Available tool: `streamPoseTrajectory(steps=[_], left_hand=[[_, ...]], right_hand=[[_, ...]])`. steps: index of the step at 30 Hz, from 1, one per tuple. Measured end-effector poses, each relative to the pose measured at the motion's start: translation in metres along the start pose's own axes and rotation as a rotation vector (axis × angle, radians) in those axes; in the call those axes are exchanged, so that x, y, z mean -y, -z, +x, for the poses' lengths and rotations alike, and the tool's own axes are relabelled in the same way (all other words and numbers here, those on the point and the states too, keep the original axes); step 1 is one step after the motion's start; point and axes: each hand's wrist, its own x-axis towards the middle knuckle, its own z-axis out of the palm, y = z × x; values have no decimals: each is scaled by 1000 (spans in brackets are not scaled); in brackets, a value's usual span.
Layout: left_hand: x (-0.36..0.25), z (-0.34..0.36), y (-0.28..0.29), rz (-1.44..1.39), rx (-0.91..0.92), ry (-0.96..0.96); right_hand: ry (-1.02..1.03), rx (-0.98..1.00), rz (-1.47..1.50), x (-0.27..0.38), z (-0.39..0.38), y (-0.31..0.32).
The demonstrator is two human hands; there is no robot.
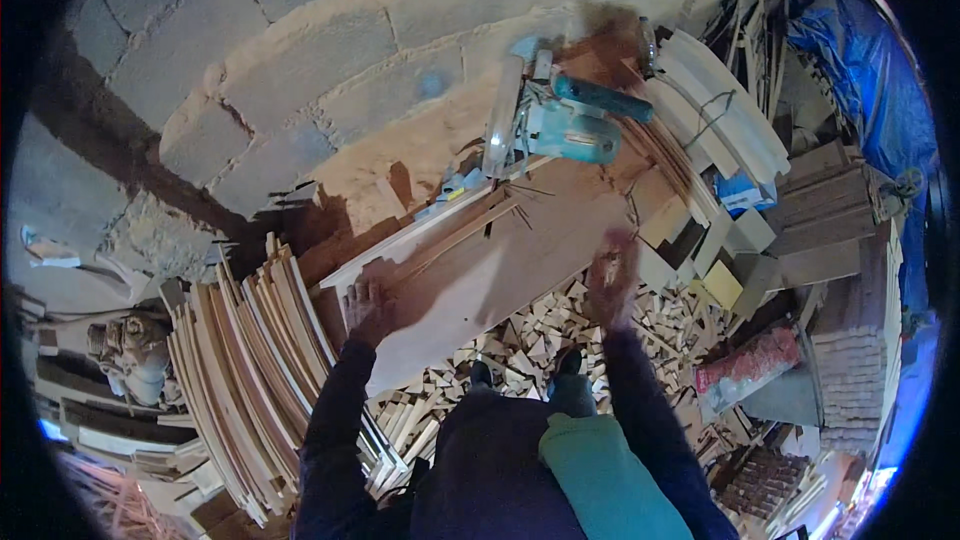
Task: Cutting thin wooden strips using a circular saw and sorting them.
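Observation:
My left hand point(368, 310) is at the near left end of a wide pale board point(480, 270), its fingers stretched out and apart. It is beside the end of a long wooden strip point(440, 245) that lies along the board; whether it touches either one, I cannot tell. Over the loose offcuts, just off the board's right side, my right hand point(613, 275) is smeared by motion. Its fingers cannot be made out. At the board's far end stands a teal power saw point(575, 132), with neither hand on it.
A bundle of long wooden strips point(245, 370) lies at left. Small wood offcuts point(530, 340) cover the ground around my feet. Stacked planks point(820, 210), a red and grey sack point(748, 370) and a blue tarp point(865, 70) are at right. Behind runs a block wall point(330, 30).

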Motion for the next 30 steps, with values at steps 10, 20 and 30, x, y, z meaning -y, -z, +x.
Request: streamPoseTrajectory(steps=[10, 20, 30], left_hand=[[-69, -93, 12, -1015, 394, 211], [-375, -26, -18, -864, 217, -391], [-458, 10, -44, -688, 438, -372]], right_hand=[[-854, 963, 394, -76, -227, 14], [-1262, 237, 1229, -102, -87, 64], [-256, 159, -228, -360, 130, 148]])
